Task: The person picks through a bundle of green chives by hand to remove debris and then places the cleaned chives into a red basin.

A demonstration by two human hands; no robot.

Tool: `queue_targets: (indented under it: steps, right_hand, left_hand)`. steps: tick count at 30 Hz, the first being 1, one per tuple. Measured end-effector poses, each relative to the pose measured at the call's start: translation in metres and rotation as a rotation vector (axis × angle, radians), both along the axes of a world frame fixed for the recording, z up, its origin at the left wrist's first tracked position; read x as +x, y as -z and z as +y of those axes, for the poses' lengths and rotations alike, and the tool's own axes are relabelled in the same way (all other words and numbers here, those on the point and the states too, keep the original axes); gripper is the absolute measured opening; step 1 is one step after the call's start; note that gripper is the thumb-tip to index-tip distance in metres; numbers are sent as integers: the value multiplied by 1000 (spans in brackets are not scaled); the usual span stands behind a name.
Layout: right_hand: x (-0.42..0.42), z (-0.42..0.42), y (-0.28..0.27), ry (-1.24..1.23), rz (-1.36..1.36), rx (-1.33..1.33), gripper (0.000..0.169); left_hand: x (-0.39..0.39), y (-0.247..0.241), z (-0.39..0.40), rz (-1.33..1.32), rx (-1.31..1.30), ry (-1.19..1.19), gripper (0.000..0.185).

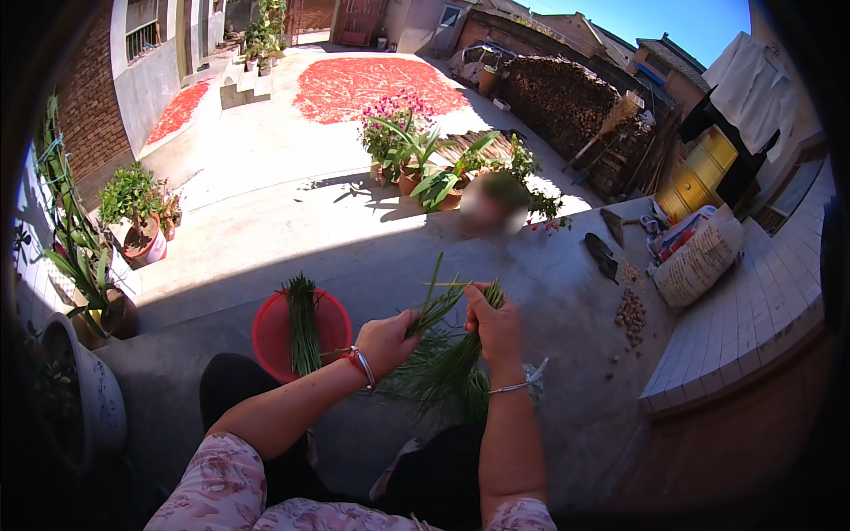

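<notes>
My left hand grips a small bunch of long green grass-like leaves, which look like Chinese chives. My right hand is closed around a larger bunch of the same leaves, their long ends hanging down. One pale stalk runs across between the two hands, near my right fingertips. Below them, loose green leaves lie on the concrete floor. Left of my left hand stands a red plastic basin, with a neat bundle of leaves laid across it.
Potted plants stand at the left, others beyond my hands. A large white pot is at the near left. Walnuts, shoes and a filled woven sack lie at the right. Red peppers are spread across the yard.
</notes>
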State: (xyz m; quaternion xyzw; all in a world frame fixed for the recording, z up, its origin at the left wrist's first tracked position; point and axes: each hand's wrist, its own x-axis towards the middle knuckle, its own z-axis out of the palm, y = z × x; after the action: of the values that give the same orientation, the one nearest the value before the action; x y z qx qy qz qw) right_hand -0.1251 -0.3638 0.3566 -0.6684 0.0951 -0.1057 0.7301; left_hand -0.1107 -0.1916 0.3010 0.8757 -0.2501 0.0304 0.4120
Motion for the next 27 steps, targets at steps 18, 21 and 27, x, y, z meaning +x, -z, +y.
queue_targets:
  steps: [18, 21, 27]
  right_hand:
    - [9, -3, 13, 111, -121, 467, 12]
    - [10, -23, 10, 193, -122, 405, 12]
    - [1, -43, 9, 173, 42, -259, 20]
  left_hand:
    - [13, -11, 12, 1002, -859, 143, 9]
    - [11, -10, 14, 909, -835, 101, 10]
    - [13, -5, 19, 824, -809, 79, 13]
